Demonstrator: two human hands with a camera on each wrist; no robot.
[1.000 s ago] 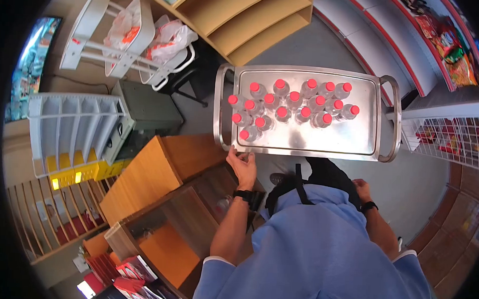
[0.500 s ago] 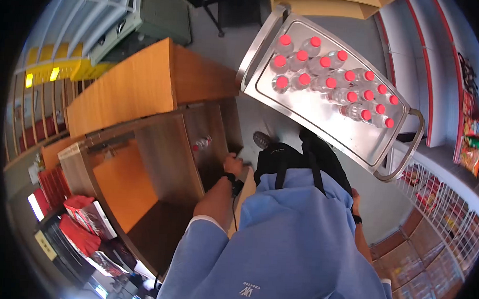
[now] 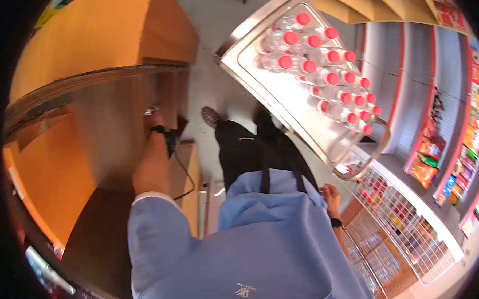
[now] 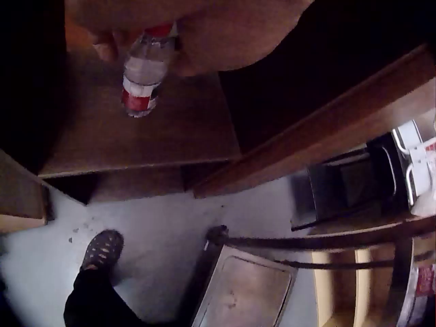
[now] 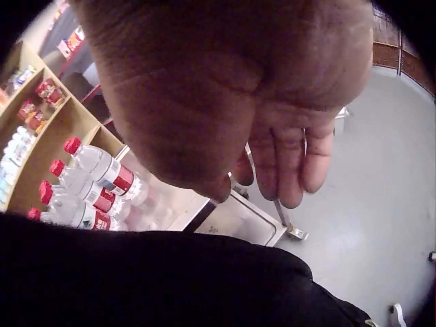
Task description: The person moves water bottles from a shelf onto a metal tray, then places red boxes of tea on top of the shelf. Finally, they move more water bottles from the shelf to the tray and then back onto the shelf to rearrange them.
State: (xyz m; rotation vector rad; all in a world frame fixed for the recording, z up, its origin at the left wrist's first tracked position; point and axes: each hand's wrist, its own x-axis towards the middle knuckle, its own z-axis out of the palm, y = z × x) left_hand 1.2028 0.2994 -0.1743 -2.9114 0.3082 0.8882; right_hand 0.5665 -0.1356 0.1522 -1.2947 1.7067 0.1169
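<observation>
My left hand (image 4: 231, 34) grips a small clear water bottle (image 4: 141, 73) near its red cap, over a brown wooden shelf (image 4: 136, 146) inside the low cabinet. From the head view, that hand (image 3: 154, 117) is reached into the cabinet at the left, its fingers partly hidden. My right hand (image 3: 331, 199) hangs by my hip near the trolley's handle, holding nothing. Its fingers (image 5: 289, 163) look loosely bent in the right wrist view. Several red-capped water bottles (image 3: 328, 76) stand on the steel trolley (image 3: 274, 95) in front of me.
The orange wooden cabinet top (image 3: 89, 31) juts out at the left. White shelves with red edges hold snack packets (image 3: 429, 158) at the right. A white wire rack (image 3: 407, 221) stands beside the trolley. Grey floor (image 3: 211, 68) lies between cabinet and trolley.
My left hand has gone from the trolley's edge into the cabinet at the left, and now holds a bottle there. The view has turned and shifted toward the cabinet. My right hand stays low.
</observation>
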